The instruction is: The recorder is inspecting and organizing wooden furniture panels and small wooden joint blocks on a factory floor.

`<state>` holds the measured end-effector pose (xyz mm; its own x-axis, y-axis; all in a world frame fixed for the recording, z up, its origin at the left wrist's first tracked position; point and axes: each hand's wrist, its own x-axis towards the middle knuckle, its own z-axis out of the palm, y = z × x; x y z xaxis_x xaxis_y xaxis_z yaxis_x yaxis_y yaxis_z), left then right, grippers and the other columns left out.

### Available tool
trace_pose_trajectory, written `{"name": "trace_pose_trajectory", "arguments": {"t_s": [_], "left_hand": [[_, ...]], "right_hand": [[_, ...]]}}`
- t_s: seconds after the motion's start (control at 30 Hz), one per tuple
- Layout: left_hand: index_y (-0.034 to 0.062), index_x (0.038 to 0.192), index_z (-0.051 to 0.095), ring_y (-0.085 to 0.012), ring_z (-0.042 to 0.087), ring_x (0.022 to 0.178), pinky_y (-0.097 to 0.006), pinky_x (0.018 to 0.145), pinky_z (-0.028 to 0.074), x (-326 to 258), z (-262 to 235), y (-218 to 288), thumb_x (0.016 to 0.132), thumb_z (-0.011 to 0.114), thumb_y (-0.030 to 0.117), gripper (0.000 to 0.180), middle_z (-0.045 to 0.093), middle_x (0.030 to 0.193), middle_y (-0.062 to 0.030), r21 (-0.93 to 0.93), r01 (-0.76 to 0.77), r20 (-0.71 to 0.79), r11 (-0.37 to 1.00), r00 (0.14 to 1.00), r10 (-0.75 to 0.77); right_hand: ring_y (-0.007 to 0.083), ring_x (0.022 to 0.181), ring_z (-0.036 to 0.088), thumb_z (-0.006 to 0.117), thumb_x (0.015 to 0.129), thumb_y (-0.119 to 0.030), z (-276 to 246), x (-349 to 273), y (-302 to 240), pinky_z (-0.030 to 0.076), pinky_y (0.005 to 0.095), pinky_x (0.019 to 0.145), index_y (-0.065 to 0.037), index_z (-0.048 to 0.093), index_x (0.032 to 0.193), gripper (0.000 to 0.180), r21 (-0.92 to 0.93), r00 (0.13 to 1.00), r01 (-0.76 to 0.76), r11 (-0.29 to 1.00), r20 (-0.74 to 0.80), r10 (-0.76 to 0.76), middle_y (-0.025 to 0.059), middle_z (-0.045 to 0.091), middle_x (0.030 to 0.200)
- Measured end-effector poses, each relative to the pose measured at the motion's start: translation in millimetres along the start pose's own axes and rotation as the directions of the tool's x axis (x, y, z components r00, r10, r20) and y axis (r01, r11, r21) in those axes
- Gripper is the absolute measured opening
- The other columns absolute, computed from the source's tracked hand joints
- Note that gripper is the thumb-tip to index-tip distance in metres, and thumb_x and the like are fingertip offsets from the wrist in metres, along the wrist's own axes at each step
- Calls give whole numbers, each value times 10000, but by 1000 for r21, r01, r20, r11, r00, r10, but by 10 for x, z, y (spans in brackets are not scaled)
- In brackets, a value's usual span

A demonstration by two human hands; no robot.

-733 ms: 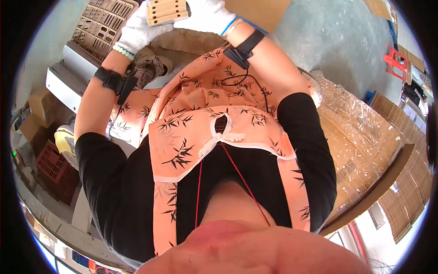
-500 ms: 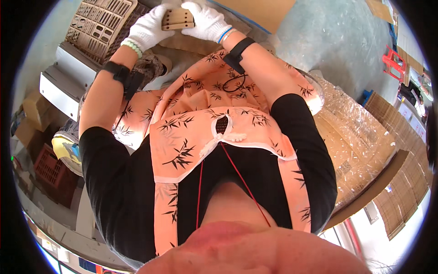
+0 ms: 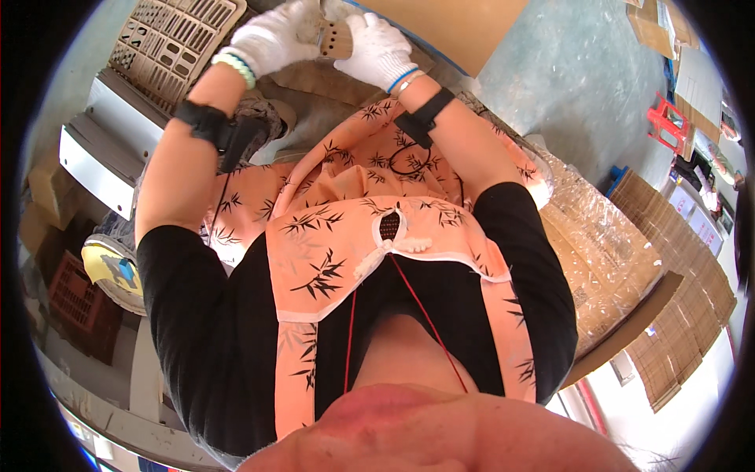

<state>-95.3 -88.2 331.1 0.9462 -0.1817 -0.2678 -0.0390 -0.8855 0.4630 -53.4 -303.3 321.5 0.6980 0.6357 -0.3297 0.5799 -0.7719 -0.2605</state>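
Drilled tan block [image 3: 336, 42] sits between left hand [image 3: 275, 36] and right hand [image 3: 377, 51], gloved fingers closed on opposite sides. Probably stiff, light, not fragile; best gripped by the ends. Far edge hidden, thickness uncertain.

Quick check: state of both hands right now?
Left hand: closed, holding the left side of a wooden block with small holes.
Right hand: closed, holding the right side of the same block.
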Motion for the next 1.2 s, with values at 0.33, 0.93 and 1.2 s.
{"name": "trace_pose_trajectory", "arguments": {"t_s": [0.33, 0.93, 1.2], "left_hand": [[82, 1399, 496, -321, 641, 1125, -402, 971, 517, -2, -477, -27, 847, 743, 341, 658, 640, 1257, -191, -41, 173, 71, 984, 983, -170], [125, 1440, 486, -346, 592, 1237, -413, 1053, 465, -82, -512, -164, 887, 678, 442, 666, 615, 1337, -186, 4, 168, 78, 986, 983, -168], [117, 1429, 488, -366, 582, 1234, -423, 1049, 461, -26, -525, -237, 888, 668, 429, 649, 614, 1324, -202, 60, 89, 44, 994, 995, -92]], "right_hand": [[335, 1084, 635, 745, 788, -411, 164, 150, -22, 532, 446, 892, -87, 491, 1320, 672, -106, 990, 50, 993, -124, -63, 176, 622, 1155], [328, 1066, 641, 776, 750, -441, 13, 148, 68, 536, 451, 883, -36, 516, 1258, 700, -146, 994, -23, 989, -113, 6, 177, 607, 1163], [323, 1099, 621, 764, 784, -423, 30, 224, 106, 478, 444, 950, -115, 439, 1431, 787, -237, 981, 122, 964, -118, -153, 170, 608, 1173]]}}
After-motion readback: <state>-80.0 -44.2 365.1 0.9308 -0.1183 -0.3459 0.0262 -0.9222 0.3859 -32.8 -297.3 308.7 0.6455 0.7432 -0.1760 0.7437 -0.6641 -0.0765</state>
